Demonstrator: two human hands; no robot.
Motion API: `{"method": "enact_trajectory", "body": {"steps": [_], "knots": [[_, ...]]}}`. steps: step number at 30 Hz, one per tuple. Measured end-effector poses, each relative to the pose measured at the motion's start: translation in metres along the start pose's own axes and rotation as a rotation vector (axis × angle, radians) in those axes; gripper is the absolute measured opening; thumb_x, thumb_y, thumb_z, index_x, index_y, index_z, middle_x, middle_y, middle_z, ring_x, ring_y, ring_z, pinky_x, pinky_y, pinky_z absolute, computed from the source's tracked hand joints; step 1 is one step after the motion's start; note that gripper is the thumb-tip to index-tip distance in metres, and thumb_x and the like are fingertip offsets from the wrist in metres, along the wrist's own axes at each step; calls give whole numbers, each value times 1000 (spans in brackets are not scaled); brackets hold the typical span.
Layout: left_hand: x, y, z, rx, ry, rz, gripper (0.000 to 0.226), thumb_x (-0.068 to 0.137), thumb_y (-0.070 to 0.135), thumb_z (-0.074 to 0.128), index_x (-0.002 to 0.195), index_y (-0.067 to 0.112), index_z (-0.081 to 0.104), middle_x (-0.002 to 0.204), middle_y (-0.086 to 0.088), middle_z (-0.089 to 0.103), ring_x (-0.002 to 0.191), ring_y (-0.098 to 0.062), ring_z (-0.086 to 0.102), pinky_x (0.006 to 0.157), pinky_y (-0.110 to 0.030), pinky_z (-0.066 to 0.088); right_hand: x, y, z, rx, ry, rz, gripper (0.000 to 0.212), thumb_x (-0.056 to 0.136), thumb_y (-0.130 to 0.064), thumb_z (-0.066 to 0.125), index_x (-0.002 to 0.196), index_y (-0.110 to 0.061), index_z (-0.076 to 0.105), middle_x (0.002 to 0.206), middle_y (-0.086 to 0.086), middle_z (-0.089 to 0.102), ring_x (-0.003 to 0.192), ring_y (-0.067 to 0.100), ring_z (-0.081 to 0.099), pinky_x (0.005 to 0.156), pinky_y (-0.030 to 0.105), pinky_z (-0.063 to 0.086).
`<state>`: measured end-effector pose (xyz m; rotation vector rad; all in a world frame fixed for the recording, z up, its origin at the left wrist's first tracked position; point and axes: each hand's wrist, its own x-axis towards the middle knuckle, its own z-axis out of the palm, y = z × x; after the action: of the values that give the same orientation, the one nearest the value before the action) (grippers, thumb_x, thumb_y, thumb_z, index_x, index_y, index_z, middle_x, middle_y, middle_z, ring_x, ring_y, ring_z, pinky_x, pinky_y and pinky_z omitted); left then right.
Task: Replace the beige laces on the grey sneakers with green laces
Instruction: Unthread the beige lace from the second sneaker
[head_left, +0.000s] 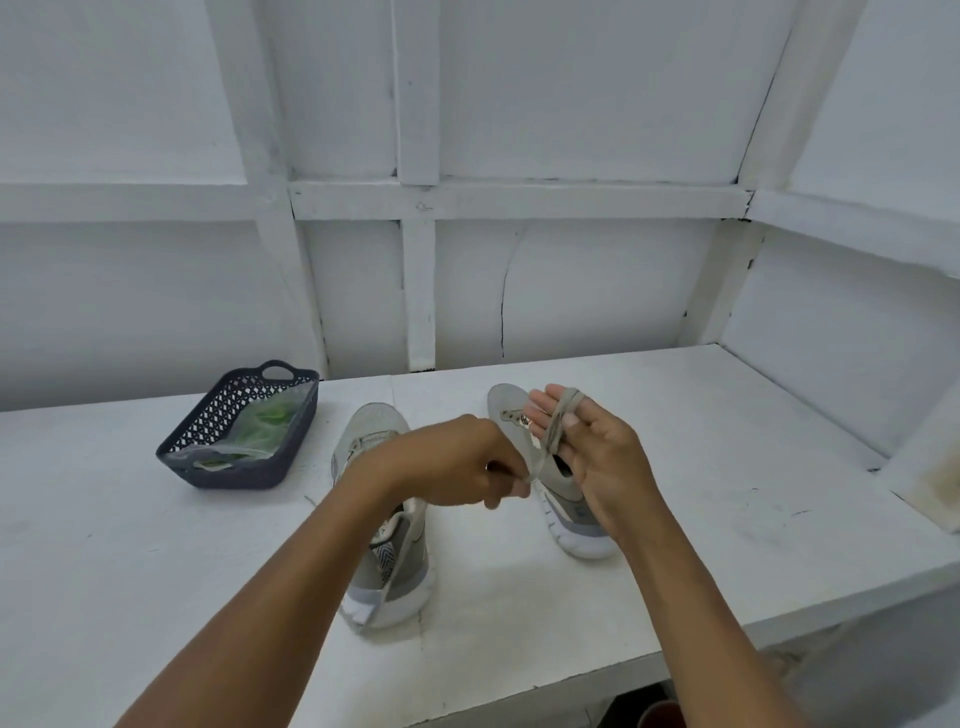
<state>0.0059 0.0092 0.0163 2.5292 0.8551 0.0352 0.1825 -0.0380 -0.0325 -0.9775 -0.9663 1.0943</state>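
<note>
Two grey sneakers stand on the white table, toes pointing away: the left sneaker (387, 566) under my left forearm and the right sneaker (566, 519) behind my right hand. A beige lace (561, 421) is wound in loops round the straight fingers of my right hand (587, 447), held above the right sneaker. My left hand (457, 462) pinches the same lace's free run at its fingertips. The rest of the lace hangs down over the left sneaker to its heel. Green laces (260, 431) in a clear plastic bag lie in a dark basket.
The dark perforated basket (291, 452) with a handle sits at the left of the table (675, 571). White panelled walls close in the back and right sides. A white ledge stands at the right edge. The table's front edge runs near the bottom right.
</note>
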Motion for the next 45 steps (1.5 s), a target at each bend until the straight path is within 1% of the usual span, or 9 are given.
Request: {"method": "enact_trajectory", "body": {"steps": [3, 11, 17, 21, 25, 31, 34, 41, 45], "knots": [[-6, 5, -20, -66, 70, 34, 15, 96, 29, 64, 100, 22, 76, 68, 13, 67, 61, 7, 55, 60, -9, 40, -10, 0, 5, -327, -85, 18, 37, 100, 4, 36, 117, -11, 65, 103, -11, 74, 100, 7, 68, 89, 17, 52], [4, -15, -34, -194, 567, -64, 9, 91, 28, 70, 94, 24, 78, 77, 11, 72, 75, -5, 66, 72, -24, 53, -26, -10, 6, -167, -234, 29, 37, 98, -26, 48, 82, 1, 67, 62, 12, 64, 58, 21, 59, 62, 28, 51], [8, -4, 1, -11, 206, -52, 18, 99, 18, 56, 101, 16, 74, 78, 11, 69, 67, 12, 56, 61, -6, 38, -15, -8, -7, 147, -81, 19, 36, 94, 15, 34, 107, 1, 64, 99, 16, 73, 91, 27, 70, 82, 29, 57], [2, 13, -5, 6, 73, -3, 19, 99, 23, 57, 104, 16, 73, 81, 11, 72, 70, 7, 56, 62, -8, 41, -16, -1, -9, 54, -24, 4, 45, 89, 15, 38, 113, -11, 65, 114, 9, 72, 111, 26, 66, 96, 36, 50], [-2, 24, -30, -73, 168, 75, 17, 96, 31, 64, 91, 18, 75, 73, 9, 70, 62, -5, 56, 59, -20, 43, -24, -1, -10, -217, -103, -17, 35, 87, -16, 58, 120, -25, 66, 121, -5, 69, 117, 10, 62, 94, 22, 49], [13, 20, -48, -210, 392, 45, 13, 95, 30, 65, 87, 31, 75, 70, 14, 69, 57, -10, 53, 59, -25, 44, -33, -6, -15, -392, -205, 27, 31, 97, -2, 53, 124, -12, 64, 100, -15, 74, 97, -2, 66, 78, 9, 47], [24, 13, -41, -231, 476, -8, 12, 95, 29, 66, 86, 30, 73, 68, 11, 68, 56, 0, 54, 55, -13, 41, -34, -9, -23, -402, -235, 28, 20, 94, -5, 59, 113, -7, 68, 95, -2, 76, 89, 7, 69, 83, 22, 52], [37, 15, 7, -41, 308, -29, 18, 98, 27, 60, 94, 19, 76, 68, 15, 60, 67, -12, 59, 68, -23, 46, -36, -16, -37, 450, -248, 19, 58, 80, -19, 72, 131, 4, 54, 134, 22, 58, 126, 31, 56, 103, 35, 49], [34, 32, 21, 17, 32, 47, 24, 99, 22, 56, 85, 6, 67, 71, 6, 67, 60, 4, 56, 59, -12, 40, -35, -18, -37, 296, -70, -11, 35, 93, -9, 52, 127, -6, 59, 127, 8, 67, 120, 22, 62, 91, 28, 54]]}}
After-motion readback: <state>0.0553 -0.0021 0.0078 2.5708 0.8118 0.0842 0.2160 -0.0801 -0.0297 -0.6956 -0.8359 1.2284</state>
